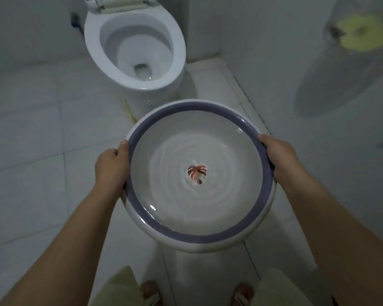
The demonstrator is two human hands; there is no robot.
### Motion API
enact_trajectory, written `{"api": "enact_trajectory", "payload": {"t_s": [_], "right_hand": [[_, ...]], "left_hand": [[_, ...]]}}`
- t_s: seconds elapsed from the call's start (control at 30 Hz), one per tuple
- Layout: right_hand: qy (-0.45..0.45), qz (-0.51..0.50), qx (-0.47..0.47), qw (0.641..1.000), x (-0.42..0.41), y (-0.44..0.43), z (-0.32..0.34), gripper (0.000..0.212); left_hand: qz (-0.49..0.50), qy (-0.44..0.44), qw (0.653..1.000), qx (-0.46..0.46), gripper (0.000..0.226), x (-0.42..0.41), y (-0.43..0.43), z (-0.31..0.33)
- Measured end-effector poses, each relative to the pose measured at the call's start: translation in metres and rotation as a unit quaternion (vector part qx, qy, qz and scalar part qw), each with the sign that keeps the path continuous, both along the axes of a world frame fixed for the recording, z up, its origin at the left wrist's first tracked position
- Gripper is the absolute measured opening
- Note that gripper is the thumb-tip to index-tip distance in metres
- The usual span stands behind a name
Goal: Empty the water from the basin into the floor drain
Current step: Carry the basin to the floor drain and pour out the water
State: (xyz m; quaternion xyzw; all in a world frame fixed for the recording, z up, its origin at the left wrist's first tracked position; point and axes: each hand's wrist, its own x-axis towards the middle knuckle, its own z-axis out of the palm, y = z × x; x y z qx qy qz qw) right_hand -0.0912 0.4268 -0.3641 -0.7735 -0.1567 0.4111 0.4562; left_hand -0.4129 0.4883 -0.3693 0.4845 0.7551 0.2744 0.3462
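Note:
A round white basin [199, 239] with a purple-blue rim hangs in the air in front of me, held roughly level above the tiled floor. Rippling water fills its bottom, and a red leaf picture shows at its centre. My left hand [111, 166] grips the rim on the left side, thumb over the edge. My right hand [279, 160] grips the rim on the right side. No floor drain is visible; the basin hides the floor beneath it.
A white toilet [135, 51] with its lid up stands just beyond the basin. A tiled wall [307, 85] runs along the right, with a pale hanging object [349, 62] on it. My feet in sandals [150, 292] stand below the basin.

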Motion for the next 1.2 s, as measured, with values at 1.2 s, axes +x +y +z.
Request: {"api": "enact_trajectory", "payload": {"t_s": [1.2], "right_hand": [[-0.139, 0.017, -0.044, 0.989, 0.097, -0.043, -0.312, 0.031]], "left_hand": [[-0.032, 0.017, 0.999, 0.019, 0.051, 0.109, -0.048, -0.326]]}}
